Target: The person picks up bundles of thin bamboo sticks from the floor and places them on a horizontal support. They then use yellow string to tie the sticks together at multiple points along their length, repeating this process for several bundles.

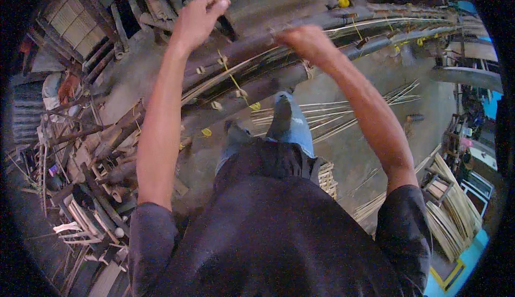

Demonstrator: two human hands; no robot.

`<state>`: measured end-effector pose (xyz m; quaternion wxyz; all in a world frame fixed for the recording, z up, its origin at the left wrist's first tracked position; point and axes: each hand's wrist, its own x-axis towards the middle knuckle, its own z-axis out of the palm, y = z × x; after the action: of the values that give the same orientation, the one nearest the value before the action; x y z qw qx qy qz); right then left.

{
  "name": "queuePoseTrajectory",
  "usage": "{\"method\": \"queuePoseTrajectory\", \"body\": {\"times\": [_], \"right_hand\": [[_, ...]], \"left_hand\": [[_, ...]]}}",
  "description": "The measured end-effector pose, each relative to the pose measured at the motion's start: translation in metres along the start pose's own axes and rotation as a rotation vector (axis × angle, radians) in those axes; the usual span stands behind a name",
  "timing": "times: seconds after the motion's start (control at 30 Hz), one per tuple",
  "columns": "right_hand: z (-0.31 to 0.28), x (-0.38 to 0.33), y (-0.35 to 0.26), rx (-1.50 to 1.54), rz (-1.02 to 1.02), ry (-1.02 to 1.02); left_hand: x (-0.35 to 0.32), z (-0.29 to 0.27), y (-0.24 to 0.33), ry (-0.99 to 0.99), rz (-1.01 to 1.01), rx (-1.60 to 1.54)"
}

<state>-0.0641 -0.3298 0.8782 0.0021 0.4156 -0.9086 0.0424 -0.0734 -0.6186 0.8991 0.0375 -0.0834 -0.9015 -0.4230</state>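
Note:
My left hand (199, 22) is raised at the upper left, its fingers curled in and pressed together; whatever they may hold is too small to make out. Below and beside it run two long dark poles (252, 89) laid across the scene, with thin pale strips (217, 78) stretched lengthwise between them. Over the far pole hovers my right hand (310, 44), its fingers bent and smeared by motion; whether it touches the pole or a strip I cannot tell. Yellow cords (234, 78) cross the strips between my hands.
Broken wood and sticks (102, 157) are heaped at the left, near a woven panel (75, 23). Loose thin strips (332, 112) lie on the floor beyond my knees. Bundled pale slats (453, 211) stand at the lower right, beside a yellow frame (449, 276).

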Motion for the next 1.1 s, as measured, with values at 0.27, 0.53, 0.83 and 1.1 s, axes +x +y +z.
{"method": "queuePoseTrajectory", "body": {"times": [0.27,0.53,0.83,1.1], "right_hand": [[-0.007,-0.134,-0.104,1.238,0.622,-0.420],[-0.048,-0.036,-0.147,0.755,0.067,-0.146],[-0.044,0.165,-0.148,0.343,-0.119,-0.047],[-0.005,0.094,-0.136,1.052,0.047,0.215]], "left_hand": [[-0.161,-0.059,0.003,-0.018,-0.179,-0.450],[-0.167,0.038,-0.001,-0.092,-0.169,0.167],[-0.149,0.047,0.007,0.030,-0.333,0.271],[-0.153,0.054,-0.001,0.181,-0.222,0.298]]}}
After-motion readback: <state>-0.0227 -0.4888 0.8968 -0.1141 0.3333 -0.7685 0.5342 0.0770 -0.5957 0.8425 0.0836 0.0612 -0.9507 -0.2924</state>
